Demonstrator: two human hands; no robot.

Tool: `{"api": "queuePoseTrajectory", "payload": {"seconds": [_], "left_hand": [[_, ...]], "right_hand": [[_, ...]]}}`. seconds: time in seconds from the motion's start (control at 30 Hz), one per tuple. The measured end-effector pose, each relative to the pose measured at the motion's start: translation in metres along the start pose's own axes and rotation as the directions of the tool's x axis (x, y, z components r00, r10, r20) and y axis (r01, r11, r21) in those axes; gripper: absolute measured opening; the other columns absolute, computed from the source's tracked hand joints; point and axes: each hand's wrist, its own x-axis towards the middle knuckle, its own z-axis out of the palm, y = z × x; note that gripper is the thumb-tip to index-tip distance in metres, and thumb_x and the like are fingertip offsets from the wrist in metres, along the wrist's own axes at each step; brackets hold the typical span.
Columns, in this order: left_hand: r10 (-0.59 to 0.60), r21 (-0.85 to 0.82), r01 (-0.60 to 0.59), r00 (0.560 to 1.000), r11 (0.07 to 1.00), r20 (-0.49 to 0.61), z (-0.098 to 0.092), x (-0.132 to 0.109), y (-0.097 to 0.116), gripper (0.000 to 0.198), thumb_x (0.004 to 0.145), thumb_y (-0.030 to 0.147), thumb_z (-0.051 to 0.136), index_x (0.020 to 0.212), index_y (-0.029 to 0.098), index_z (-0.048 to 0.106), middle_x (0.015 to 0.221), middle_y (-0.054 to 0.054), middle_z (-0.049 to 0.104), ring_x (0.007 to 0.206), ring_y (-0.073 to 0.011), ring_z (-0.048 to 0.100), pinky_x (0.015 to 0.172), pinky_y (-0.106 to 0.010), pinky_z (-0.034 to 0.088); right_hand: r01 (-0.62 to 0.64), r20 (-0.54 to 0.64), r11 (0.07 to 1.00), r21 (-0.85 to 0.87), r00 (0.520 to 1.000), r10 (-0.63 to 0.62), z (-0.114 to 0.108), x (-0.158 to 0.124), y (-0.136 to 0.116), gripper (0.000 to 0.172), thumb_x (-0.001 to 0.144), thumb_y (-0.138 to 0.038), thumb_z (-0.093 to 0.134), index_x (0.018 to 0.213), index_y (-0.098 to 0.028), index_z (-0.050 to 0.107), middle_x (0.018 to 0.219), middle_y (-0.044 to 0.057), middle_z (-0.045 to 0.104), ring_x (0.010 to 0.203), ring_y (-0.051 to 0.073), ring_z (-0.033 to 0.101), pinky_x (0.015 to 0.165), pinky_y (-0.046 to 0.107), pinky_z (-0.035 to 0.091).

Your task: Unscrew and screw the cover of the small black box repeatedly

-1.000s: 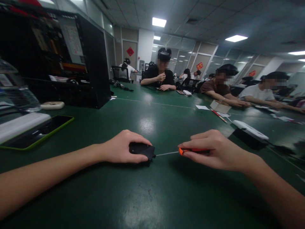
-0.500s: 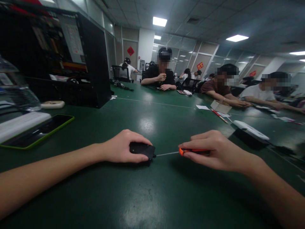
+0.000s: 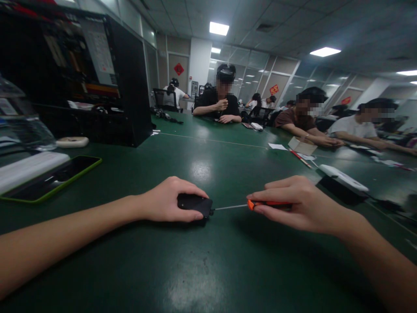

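On the green tabletop, my left hand point(image 3: 167, 200) grips a small flat black box-like object point(image 3: 194, 205), thumb along the near side and fingers along the far side. Its exact kind I cannot make out. My right hand point(image 3: 296, 204) is closed around the orange and black handle of a screwdriver point(image 3: 233, 207), held nearly level. The thin metal shaft points left, and its tip meets a small dark piece point(image 3: 211, 212) at the box's right end. Whether that piece is a screw is too small to tell.
A green-edged phone point(image 3: 65, 178) lies at left beside a white object point(image 3: 32, 169). Behind them stands an open black computer case point(image 3: 125, 82). At right lie a white device point(image 3: 343, 177), a red pencil point(image 3: 301, 159) and papers. Several people sit across the table.
My right hand and the screwdriver handle have shifted slightly right and up. The tip stays at the box's right end. My left hand and the box have barely moved.
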Motion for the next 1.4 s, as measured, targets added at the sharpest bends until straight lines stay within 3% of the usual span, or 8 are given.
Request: {"api": "queuePoseTrajectory", "payload": {"seconds": [0.33,0.53,0.73,0.9,1.0,1.1,1.23,1.4], "left_hand": [[-0.006,0.007,0.006,1.000,1.000,0.000,0.000,-0.001,0.000,0.044,0.085,0.043,0.075,0.121,0.018,0.072,0.113,-0.005,0.077,0.100,-0.0212,0.072,0.085,-0.027,0.051],[-0.005,0.014,0.005,1.000,1.000,0.001,0.000,0.000,-0.002,0.043,0.084,0.042,0.076,0.121,0.020,0.072,0.113,-0.004,0.077,0.100,-0.0213,0.072,0.085,-0.027,0.050],[-0.002,0.011,0.002,1.000,1.000,-0.021,0.004,-0.001,-0.004,0.043,0.083,0.044,0.077,0.119,0.020,0.074,0.112,-0.005,0.078,0.099,-0.0220,0.073,0.085,-0.027,0.051],[-0.025,0.007,0.025,0.999,1.000,-0.037,0.005,-0.002,-0.003,0.043,0.083,0.047,0.076,0.117,0.021,0.075,0.110,-0.005,0.079,0.097,-0.0226,0.073,0.080,-0.027,0.052],[-0.038,0.006,0.038,0.998,0.999,-0.044,0.005,-0.002,-0.002,0.043,0.083,0.047,0.076,0.117,0.021,0.076,0.110,-0.005,0.079,0.096,-0.0230,0.074,0.079,-0.027,0.052],[-0.048,0.000,0.048,0.997,0.999,-0.055,0.006,-0.002,-0.001,0.042,0.082,0.045,0.077,0.117,0.022,0.076,0.110,-0.005,0.079,0.097,-0.0235,0.074,0.080,-0.028,0.052],[-0.068,-0.008,0.068,0.996,0.998,-0.054,0.005,-0.002,0.001,0.041,0.081,0.043,0.077,0.115,0.021,0.077,0.110,-0.005,0.079,0.097,-0.0235,0.074,0.081,-0.028,0.053],[-0.089,-0.027,0.088,0.995,0.996,-0.042,0.004,-0.002,0.002,0.041,0.082,0.043,0.078,0.116,0.020,0.076,0.111,-0.006,0.079,0.098,-0.0234,0.074,0.084,-0.028,0.053]], "right_hand": [[-0.075,0.011,0.996,0.056,0.997,0.074,0.004,0.000,0.005,0.026,0.099,-0.029,0.057,0.111,-0.015,0.076,0.080,0.006,0.073,0.064,0.011,0.063,0.060,0.024,0.044],[-0.359,0.253,0.894,0.268,0.922,0.294,0.020,0.006,0.021,0.044,0.099,-0.049,0.052,0.110,-0.014,0.077,0.081,0.004,0.071,0.064,0.012,0.056,0.059,0.024,0.041],[-0.429,0.376,0.810,0.400,0.883,0.283,0.038,0.009,0.039,0.056,0.099,-0.058,0.047,0.106,-0.011,0.077,0.072,0.001,0.062,0.062,0.011,0.048,0.057,0.024,0.038],[-0.065,0.076,0.997,-0.029,0.995,0.067,0.022,0.003,0.019,0.035,0.103,-0.039,0.051,0.115,-0.014,0.073,0.080,0.004,0.069,0.065,0.010,0.058,0.059,0.025,0.039],[0.146,-0.057,0.875,-0.461,0.979,-0.194,0.014,-0.003,-0.003,0.024,0.098,-0.027,0.060,0.115,-0.014,0.070,0.072,0.002,0.065,0.060,0.012,0.052,0.054,0.030,0.032],[0.174,-0.080,0.794,-0.582,0.960,-0.269,0.011,-0.006,-0.020,0.020,0.095,-0.023,0.064,0.112,-0.015,0.069,0.068,0.001,0.062,0.058,0.013,0.049,0.053,0.032,0.029],[-0.072,0.004,0.975,-0.211,0.997,0.074,0.012,0.001,-0.019,0.027,0.101,-0.034,0.052,0.103,-0.019,0.074,0.072,0.002,0.065,0.059,0.011,0.053,0.054,0.028,0.035],[-0.590,0.402,0.747,0.306,0.791,0.461,0.019,0.012,0.007,0.054,0.096,-0.061,0.049,0.093,-0.016,0.078,0.058,-0.002,0.051,0.051,0.009,0.039,0.047,0.024,0.029]]}}
